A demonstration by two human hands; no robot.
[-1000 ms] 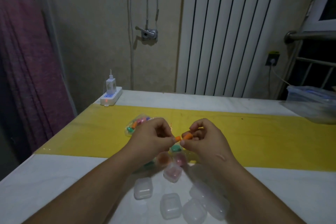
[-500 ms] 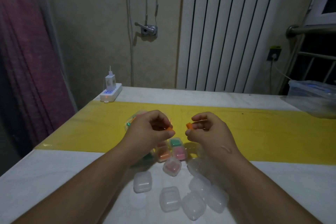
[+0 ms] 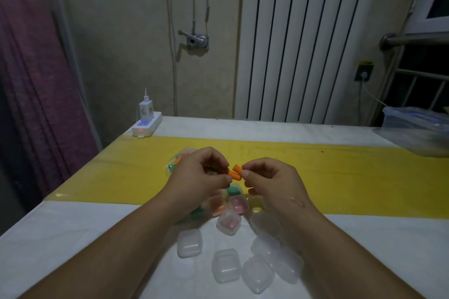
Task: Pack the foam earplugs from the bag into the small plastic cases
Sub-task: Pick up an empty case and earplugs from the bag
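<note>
Above the yellow strip my left hand (image 3: 201, 175) and my right hand (image 3: 269, 177) meet fingertip to fingertip. Each pinches an orange foam earplug (image 3: 235, 172), and the two plugs touch between the hands. The clear bag of coloured earplugs (image 3: 176, 161) lies behind my left hand, mostly hidden. Under the hands sit several small plastic cases with coloured plugs inside, one pink (image 3: 228, 222). Nearer to me lie several clear cases with nothing visible inside (image 3: 190, 243), all with lids down.
A white power strip with a charger (image 3: 146, 124) stands at the table's far left corner. A clear plastic container (image 3: 418, 128) sits at the far right. A curtain hangs at the left, a radiator behind the table.
Half a second ago my hands were apart, each with an orange plug. They have come together again and the two plugs now touch.
</note>
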